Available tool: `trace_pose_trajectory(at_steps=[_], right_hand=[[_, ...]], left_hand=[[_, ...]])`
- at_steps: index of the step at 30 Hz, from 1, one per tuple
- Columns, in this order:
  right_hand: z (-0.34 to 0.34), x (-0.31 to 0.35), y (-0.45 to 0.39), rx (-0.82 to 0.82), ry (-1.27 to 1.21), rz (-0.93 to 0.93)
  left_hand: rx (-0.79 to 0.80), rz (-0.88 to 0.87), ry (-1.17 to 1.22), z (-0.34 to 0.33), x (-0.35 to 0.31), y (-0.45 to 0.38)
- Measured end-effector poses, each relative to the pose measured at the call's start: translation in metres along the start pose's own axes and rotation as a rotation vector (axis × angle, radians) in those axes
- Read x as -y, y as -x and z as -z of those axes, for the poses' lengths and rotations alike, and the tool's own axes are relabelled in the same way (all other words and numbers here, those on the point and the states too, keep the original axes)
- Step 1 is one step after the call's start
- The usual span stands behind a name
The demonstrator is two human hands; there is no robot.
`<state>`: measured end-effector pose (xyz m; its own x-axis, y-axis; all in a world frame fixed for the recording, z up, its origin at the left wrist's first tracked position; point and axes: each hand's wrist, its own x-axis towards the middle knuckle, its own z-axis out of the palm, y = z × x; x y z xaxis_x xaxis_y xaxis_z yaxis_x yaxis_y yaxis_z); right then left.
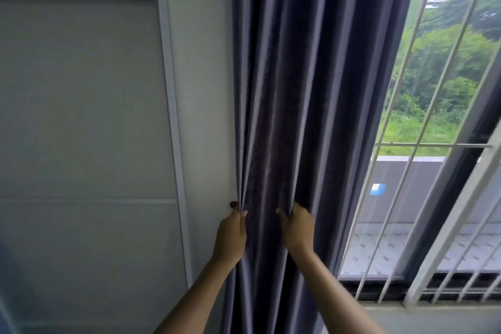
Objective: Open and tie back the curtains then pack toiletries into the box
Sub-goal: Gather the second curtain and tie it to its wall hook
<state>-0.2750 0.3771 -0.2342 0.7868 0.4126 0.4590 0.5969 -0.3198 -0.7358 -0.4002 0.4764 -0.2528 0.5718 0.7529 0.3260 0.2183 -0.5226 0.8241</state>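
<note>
The curtain (311, 76) hangs gathered in deep folds between the wall (200, 89) and the window (433, 116). It is judged soft, pliant and fairly heavy, likely to slip out of a loose hold. The left edge is pinched by the left hand (230, 236), fingers (233, 205) curled round the cloth. The right folds are gripped by the right hand (296, 225). The bunch is best taken at this height, where a tie-back would sit. White bars (401, 106) cross the window. A framed panel (81, 103) is set in the wall.
</note>
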Motion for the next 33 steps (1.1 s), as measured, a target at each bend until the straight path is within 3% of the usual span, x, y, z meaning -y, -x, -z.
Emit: trace_pose_trajectory(at_steps=[6, 17, 22, 26, 30, 33], right_hand=[[-0.032, -0.018, 0.061, 0.199, 0.038, -0.024], [-0.053, -0.017, 0.081, 0.321, 0.292, 0.132], [-0.055, -0.013, 0.081, 0.355, 0.394, 0.131], [-0.055, -0.011, 0.083, 0.385, 0.418, 0.113], [-0.053, -0.007, 0.087, 0.385, 0.423, 0.123], [-0.048, -0.008, 0.088, 0.498, 0.437, 0.114]], left_hand=[[-0.018, -0.025, 0.019, -0.003, -0.01, -0.001], [0.035, -0.023, 0.209, -0.003, -0.034, 0.019], [0.057, -0.068, 0.167, -0.007, -0.036, 0.025], [0.168, -0.141, 0.094, -0.007, -0.035, 0.027], [0.132, -0.11, 0.045, -0.006, -0.031, 0.027], [0.123, -0.088, 0.05, -0.003, -0.029, 0.028]])
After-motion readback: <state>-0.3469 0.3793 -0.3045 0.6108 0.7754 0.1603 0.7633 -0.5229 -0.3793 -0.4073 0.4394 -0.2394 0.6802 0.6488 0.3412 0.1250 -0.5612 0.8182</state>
